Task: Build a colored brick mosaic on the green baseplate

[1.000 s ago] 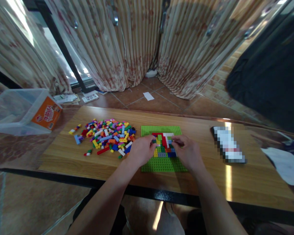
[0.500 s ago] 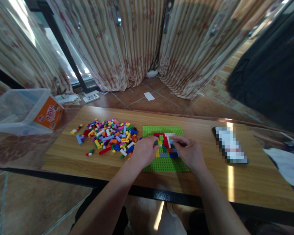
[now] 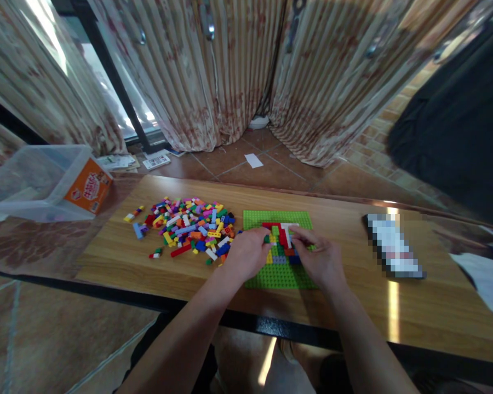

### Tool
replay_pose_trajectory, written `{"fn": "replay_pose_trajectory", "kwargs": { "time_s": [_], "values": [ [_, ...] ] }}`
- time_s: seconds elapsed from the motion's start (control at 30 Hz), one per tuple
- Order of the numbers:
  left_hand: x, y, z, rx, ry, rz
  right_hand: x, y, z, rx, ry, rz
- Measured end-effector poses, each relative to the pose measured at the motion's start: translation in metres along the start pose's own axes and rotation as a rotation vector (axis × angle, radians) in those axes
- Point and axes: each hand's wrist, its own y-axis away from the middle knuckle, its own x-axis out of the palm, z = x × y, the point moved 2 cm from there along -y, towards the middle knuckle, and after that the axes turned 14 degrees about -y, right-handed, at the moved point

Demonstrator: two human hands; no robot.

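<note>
Head camera, at the light-brown wooden worktop (image 3: 349, 219): you have both bare hands over a flat, studded, lime-green plastic baseplate (image 3: 279, 280), which lies near the middle of the worktop; on it sits a patchwork of multicoloured plastic bricks (image 3: 282, 241), with red, white, green, yellow, blue and orange among the colours showing between your hands. Your left hand (image 3: 250, 254) reaches in over the baseplate's left side, its fingers curled close together beside a small dark-green plastic brick (image 3: 267, 239); you cannot tell from this angle whether they grip it. Your right hand (image 3: 319, 257) comes in from the opposite side, fingers bent and drawn together at the patchwork's right edge, just beside its white bricks; whether anything is pinched between them cannot be told. To the left of the baseplate spreads a loose heap of multicoloured plastic bricks (image 3: 195, 227), a long red brick (image 3: 181, 250) at its near edge; a small red, white and green cluster (image 3: 156, 254) lies just apart from it. A dark-edged, flat rectangular device (image 3: 394, 246), its face pixelated, lies well to your right; a clear plastic bin (image 3: 36, 186) with an orange label (image 3: 89, 186) stands beyond the worktop's left end.
</note>
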Motion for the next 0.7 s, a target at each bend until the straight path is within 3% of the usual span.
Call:
{"fn": "replay_pose_trajectory", "kwargs": {
  "time_s": [0.47,0.6,0.7],
  "values": [
    [0.002,-0.004,0.003,-0.011,0.039,0.029,0.001,-0.002,-0.006,0.088,-0.034,-0.003],
    [0.002,-0.006,0.006,-0.013,0.068,0.035,0.0,-0.002,-0.01,0.153,-0.16,-0.001],
    [0.001,-0.005,0.006,-0.018,0.077,0.038,-0.006,-0.004,-0.012,0.175,-0.289,-0.086]
  ]
}}
